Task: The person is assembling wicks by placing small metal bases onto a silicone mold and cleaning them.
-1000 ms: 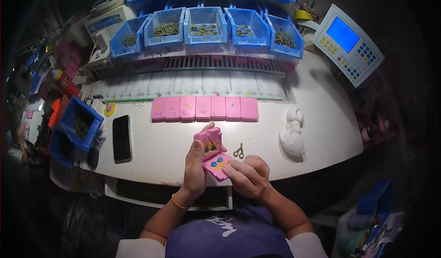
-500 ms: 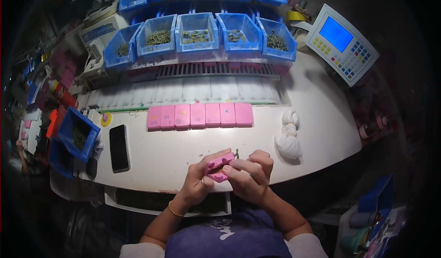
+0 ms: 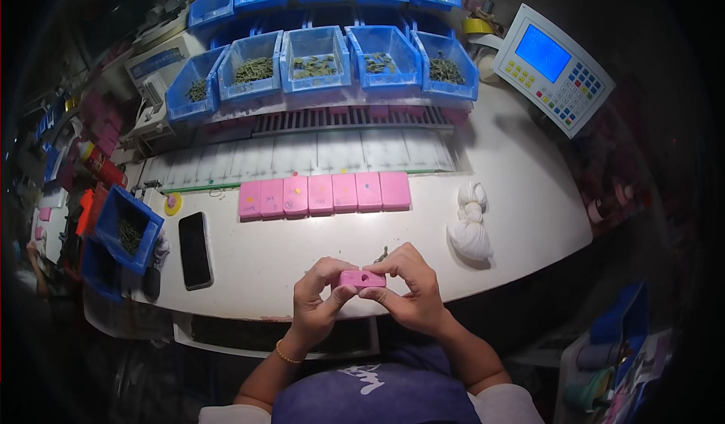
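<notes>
White worktable (image 3: pixel 521 205), small pink case (image 3: pixel 362 279) pinched between left hand (image 3: pixel 319 303), right hand (image 3: pixel 408 292)

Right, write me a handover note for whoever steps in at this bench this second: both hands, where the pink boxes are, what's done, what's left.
Left hand: pinches the left end of the small pink box, held just above the near edge of the white bench.
Right hand: grips the right end of the same box, which looks closed.
Row of six pink boxes: lying closed, side by side, mid-bench.
Blue bins: at the back, holding small greenish parts.
Also there: black phone at left, white cloth bundle at right.
Done: six boxes lined up.
Left: probably setting the held box down with the row.
</notes>
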The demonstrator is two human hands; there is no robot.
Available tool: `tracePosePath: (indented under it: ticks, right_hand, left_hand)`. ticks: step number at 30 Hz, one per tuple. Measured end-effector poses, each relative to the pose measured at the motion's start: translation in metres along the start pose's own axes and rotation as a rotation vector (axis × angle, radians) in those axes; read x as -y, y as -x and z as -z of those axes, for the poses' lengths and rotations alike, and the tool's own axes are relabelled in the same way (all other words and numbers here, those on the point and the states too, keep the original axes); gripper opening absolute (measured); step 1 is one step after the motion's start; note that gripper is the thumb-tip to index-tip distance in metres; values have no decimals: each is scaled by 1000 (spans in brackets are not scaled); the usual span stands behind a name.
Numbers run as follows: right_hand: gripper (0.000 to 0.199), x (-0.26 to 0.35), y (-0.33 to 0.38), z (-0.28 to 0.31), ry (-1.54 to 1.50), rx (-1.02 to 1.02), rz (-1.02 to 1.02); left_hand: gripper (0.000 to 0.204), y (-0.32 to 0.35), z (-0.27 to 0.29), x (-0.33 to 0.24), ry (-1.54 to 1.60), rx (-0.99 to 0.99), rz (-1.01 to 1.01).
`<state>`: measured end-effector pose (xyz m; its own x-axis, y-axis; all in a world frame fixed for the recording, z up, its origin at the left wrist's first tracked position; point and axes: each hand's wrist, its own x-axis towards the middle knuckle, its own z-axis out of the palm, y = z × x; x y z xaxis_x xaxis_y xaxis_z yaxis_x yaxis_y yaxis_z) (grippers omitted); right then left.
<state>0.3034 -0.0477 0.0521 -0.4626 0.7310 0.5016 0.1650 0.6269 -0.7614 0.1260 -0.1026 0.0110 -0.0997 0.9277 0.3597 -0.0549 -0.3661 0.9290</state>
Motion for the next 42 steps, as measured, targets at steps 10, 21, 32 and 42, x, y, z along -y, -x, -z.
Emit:
tracePosePath:
  ticks: [10,21,32,42]
  right_hand:
    - [35,-72,2,45,371,122,-98]
    - [14,-83,3,21,464,281,3]
    - [7,-86,40,10,-294,-391,-538]
    - [20,-87,39,9,-395,-445,-675]
  left_hand:
    - [26,-7,41,-4,-810,-323,-162]
    - [52,3,51,-9,-1074,-6,115]
    - [45,-169,88,47,-927,-385,44]
    - [48,-164,84,85,-1554,-423,-237]
